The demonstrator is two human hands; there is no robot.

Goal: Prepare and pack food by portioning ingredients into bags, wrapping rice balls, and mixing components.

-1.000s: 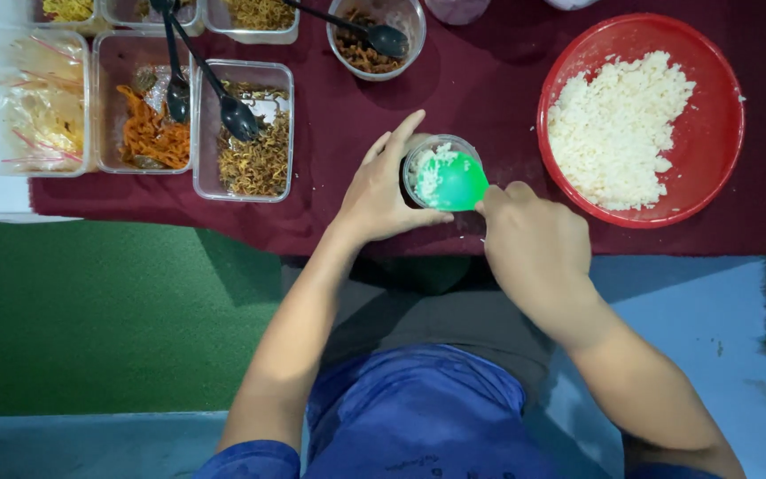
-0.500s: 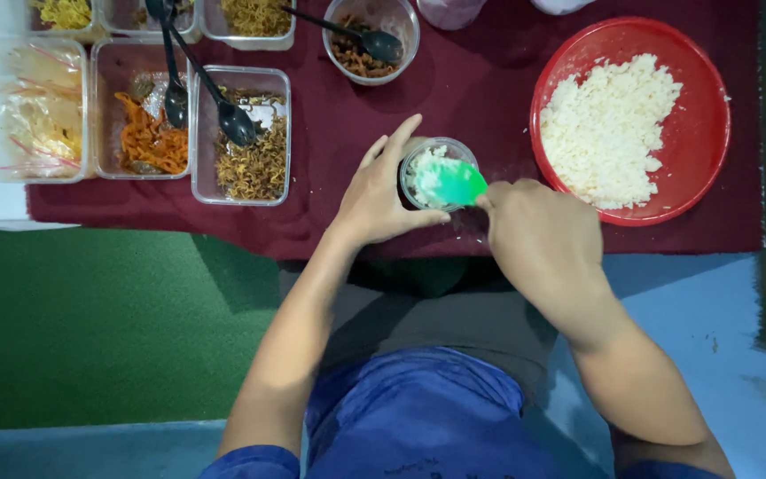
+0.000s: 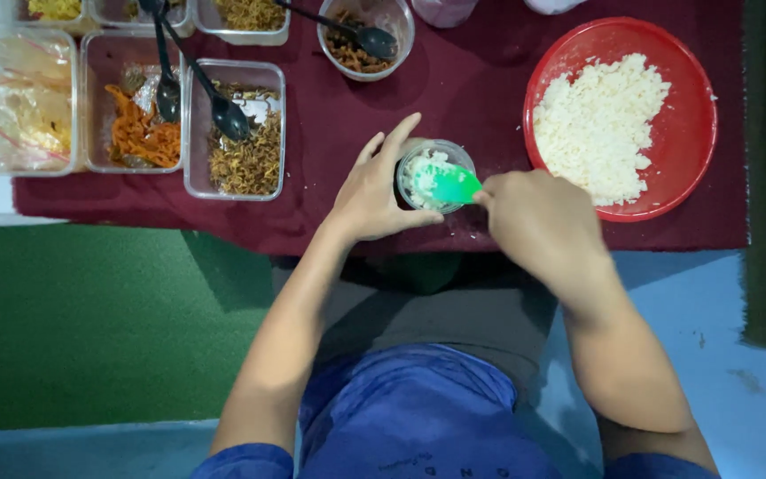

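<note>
Left hand (image 3: 372, 191) wraps the small clear round cup (image 3: 434, 175) near the front edge of the dark red tablecloth (image 3: 480, 80); right hand (image 3: 538, 222) pinches the green plastic spatula (image 3: 454, 184), blade down on the white rice inside; I'd press flat and even, keep that cup braced so it doesn't tip; the red round bowl of rice (image 3: 693, 106) sits just beside.

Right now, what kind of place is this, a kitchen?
Probably a food-packing table: a red bowl of cooked rice, clear tubs of toppings with spoons, and a small cup being filled using a green paddle.
</note>
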